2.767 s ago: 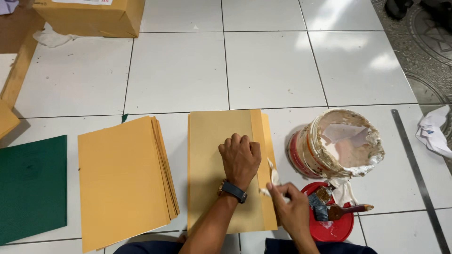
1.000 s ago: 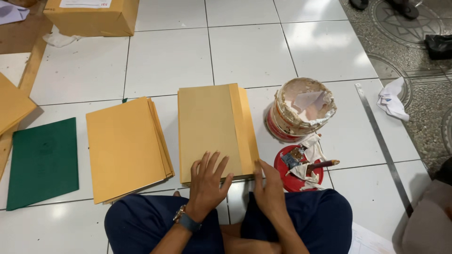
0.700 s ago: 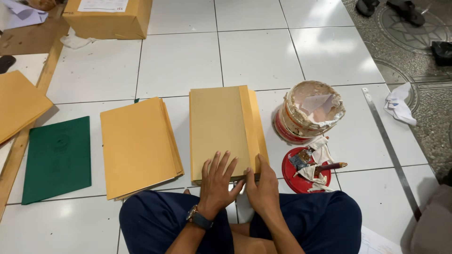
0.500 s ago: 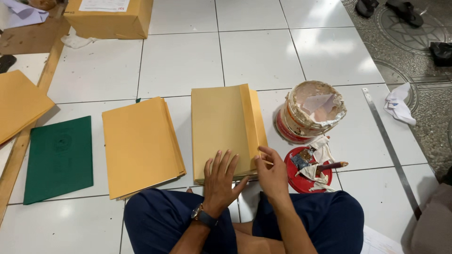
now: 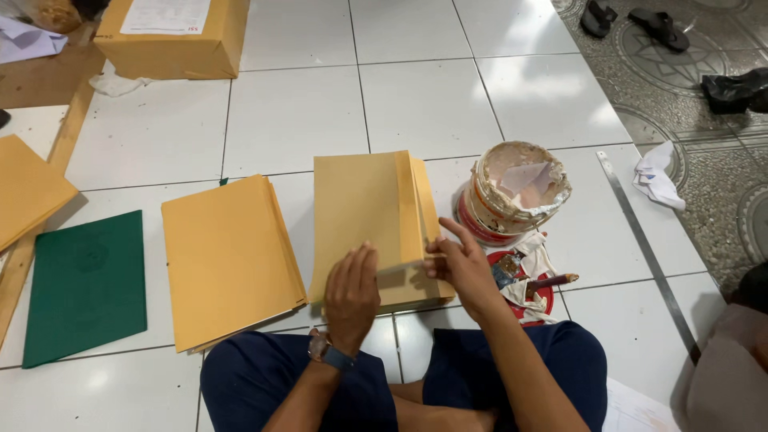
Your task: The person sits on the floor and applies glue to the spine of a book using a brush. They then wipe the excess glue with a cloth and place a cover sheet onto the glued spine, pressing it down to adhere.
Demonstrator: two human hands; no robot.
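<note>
I sit on a white tiled floor with a stack of yellow-brown paper envelopes (image 5: 364,200) in front of my knees. Both hands lift the near edge of the top envelope off the stack. My left hand (image 5: 352,290), with a watch on the wrist, grips that edge from above. My right hand (image 5: 458,264) pinches the envelope's near right corner between thumb and fingers. A second stack of the same envelopes (image 5: 228,256) lies to the left.
A glue-smeared bucket (image 5: 512,192) stands to the right, with a red lid and brush (image 5: 532,284) in front of it. A metal ruler (image 5: 644,248) lies farther right, a green folder (image 5: 86,280) far left, a cardboard box (image 5: 172,36) at the back.
My hands moved from pressing the envelope flat to gripping its near edge, and that edge now rises off the stack. The view has shifted slightly.
</note>
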